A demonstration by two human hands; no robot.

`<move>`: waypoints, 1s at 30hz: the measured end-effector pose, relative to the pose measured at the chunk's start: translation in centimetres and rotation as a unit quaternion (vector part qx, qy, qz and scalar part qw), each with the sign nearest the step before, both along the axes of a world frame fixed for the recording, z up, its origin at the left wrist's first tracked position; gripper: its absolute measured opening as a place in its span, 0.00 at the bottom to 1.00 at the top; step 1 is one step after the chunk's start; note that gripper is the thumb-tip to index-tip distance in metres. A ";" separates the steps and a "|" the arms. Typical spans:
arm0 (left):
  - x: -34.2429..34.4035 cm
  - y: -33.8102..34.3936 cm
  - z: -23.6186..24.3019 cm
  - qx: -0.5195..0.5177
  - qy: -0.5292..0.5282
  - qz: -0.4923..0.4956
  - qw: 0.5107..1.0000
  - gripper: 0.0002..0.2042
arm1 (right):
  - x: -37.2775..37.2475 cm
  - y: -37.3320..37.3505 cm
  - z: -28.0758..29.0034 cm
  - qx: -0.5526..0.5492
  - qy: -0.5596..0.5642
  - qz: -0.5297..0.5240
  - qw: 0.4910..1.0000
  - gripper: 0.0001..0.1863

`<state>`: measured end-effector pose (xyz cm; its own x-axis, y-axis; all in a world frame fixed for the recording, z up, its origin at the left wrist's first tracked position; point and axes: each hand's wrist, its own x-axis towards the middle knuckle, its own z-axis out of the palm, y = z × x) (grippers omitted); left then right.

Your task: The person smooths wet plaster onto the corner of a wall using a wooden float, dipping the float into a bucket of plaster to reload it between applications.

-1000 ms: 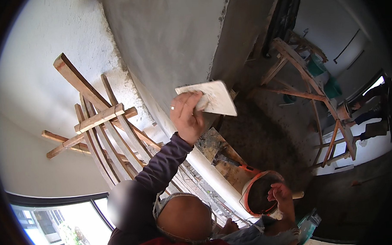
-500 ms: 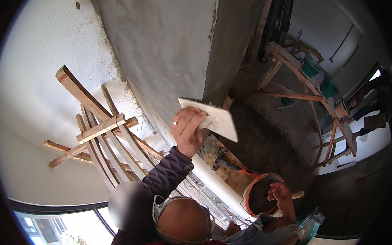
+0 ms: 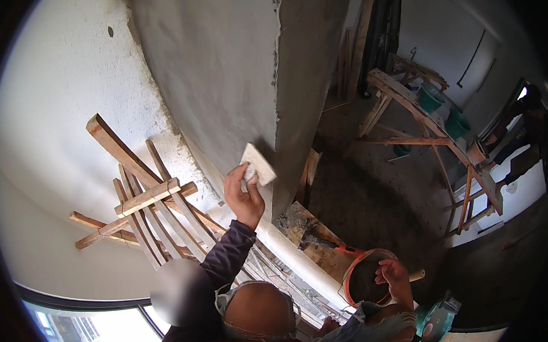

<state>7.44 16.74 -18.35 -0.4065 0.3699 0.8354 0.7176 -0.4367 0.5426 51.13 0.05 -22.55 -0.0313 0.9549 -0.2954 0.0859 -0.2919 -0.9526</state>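
Note:
My left hand (image 3: 245,199), in a dark sleeve, grips the knob-like handle of a pale rectangular plastering float (image 3: 263,166). The float is tilted at the grey plastered face of a column (image 3: 216,70), close to its lower corner edge. Whether its whole face touches the plaster, I cannot tell. My right hand (image 3: 393,274) hangs beside my right knee, its fingers loosely bent and apart with nothing in them. Just beyond it stands an orange-rimmed bucket (image 3: 348,277) holding dark grey mortar. A light wooden handle (image 3: 417,275) sticks out past the hand.
To the left, a rack of nailed wooden strips (image 3: 147,196) stands by the white wall. A mortar-stained board (image 3: 315,230) lies beyond the bucket. A wooden trestle (image 3: 404,97) carries green buckets (image 3: 429,97) at far right, where another person (image 3: 529,123) is. A green container (image 3: 433,322) sits near my right knee.
My left hand has moved the float slightly left and turned it, so it shows smaller and steeper. The view has shifted a little. My right hand stays by the bucket.

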 end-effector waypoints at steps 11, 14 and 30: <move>-1.3 3.5 8.7 -0.004 0.005 0.018 1.000 0.13 | -0.3 -0.5 0.8 0.019 0.004 -0.031 0.999 0.14; -3.8 4.4 3.0 -0.044 -0.132 -0.007 0.990 0.12 | -0.4 0.0 0.7 0.024 0.021 -0.018 0.999 0.14; -0.5 3.0 14.5 0.044 0.028 0.023 0.998 0.13 | 0.6 -0.9 1.4 0.055 0.032 -0.051 0.997 0.15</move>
<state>6.96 19.77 -3.87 -0.3740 0.2761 0.8854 0.7660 -0.4463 0.4627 51.68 -0.89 -21.18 0.0513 0.9805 -0.1895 -0.0008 -0.1897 -0.9818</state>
